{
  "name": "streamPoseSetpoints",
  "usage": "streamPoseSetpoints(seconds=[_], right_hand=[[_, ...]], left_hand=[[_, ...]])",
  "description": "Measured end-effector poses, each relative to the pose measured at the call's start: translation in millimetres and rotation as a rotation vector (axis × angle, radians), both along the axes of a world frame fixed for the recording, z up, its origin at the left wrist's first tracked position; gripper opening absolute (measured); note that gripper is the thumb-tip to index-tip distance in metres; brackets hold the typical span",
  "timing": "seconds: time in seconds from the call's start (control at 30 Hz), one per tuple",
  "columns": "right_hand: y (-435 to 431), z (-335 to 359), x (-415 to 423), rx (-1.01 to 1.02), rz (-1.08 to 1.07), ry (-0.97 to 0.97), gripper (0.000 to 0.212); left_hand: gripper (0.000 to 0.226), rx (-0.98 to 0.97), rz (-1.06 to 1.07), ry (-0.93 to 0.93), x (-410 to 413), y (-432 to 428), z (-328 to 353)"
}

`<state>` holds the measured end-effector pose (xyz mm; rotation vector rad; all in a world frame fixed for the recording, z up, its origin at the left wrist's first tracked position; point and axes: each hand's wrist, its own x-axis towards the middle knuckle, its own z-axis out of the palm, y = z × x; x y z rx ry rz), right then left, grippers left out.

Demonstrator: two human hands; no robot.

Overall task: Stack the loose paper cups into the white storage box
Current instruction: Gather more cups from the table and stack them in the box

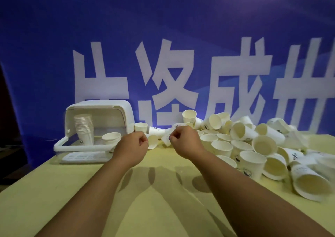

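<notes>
1. Both my bare forearms (112,191) reach out over the pale yellow desk (163,209), whose matt top looks faintly grainy.
2. Behind the far edge hangs a blue banner (163,28) with big white Chinese characters. I can read 成; the desk cuts off the others.
3. My left hand (132,144) is curled tight, thumb and fingertips pinching the rim of a tipped white paper cup (152,142) that lies on its side, mouth toward me.
4. My right hand (184,139) is curled the same way, pinching a blurred white paper cup (165,138) just beside the first.
5. At the far left corner sits the white plastic storage box (101,108), rounded, with its lid swung up. Inside it are a stack of nested paper cups (84,128) and a single upright paper cup (111,138).
6. One small upright cup (141,127) stands just beside the box's right wall.
7. Along the right edge sprawls a heap of loose white paper cups (253,146), tapered, cream inside, some upright and many tipped. Each has a small dark print too small to read.
</notes>
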<state>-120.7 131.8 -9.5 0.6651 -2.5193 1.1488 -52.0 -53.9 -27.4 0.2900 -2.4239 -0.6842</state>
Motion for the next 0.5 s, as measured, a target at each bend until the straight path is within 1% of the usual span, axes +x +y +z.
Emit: streamPoseSetpoints(seconds=[0.27, 0.3, 0.37, 0.43, 0.5], right_hand=[[106.3, 10.6, 39.2, 0.058, -0.141, 0.081, 0.010], [120.1, 11.5, 42.1, 0.063, -0.169, 0.080, 0.011], [146.6, 13.1, 46.4, 0.086, -0.231, 0.076, 0.010], [171.3, 13.0, 48.7, 0.152, -0.286, 0.064, 0.009], [193.1, 10.2, 49.8, 0.254, -0.319, 0.023, 0.012]], left_hand=[[0.009, 0.010, -0.250, -0.057, 24.8, 119.4, 19.7], [0.011, 0.020, -0.303, -0.087, 26.7, 133.9, 21.4], [0.022, 0.012, -0.412, -0.190, 29.2, 160.2, 23.0], [0.034, -0.081, -0.476, -0.309, 29.3, 181.8, 22.2], [0.044, -0.180, -0.463, -0.408, 27.1, 197.1, 19.7]])
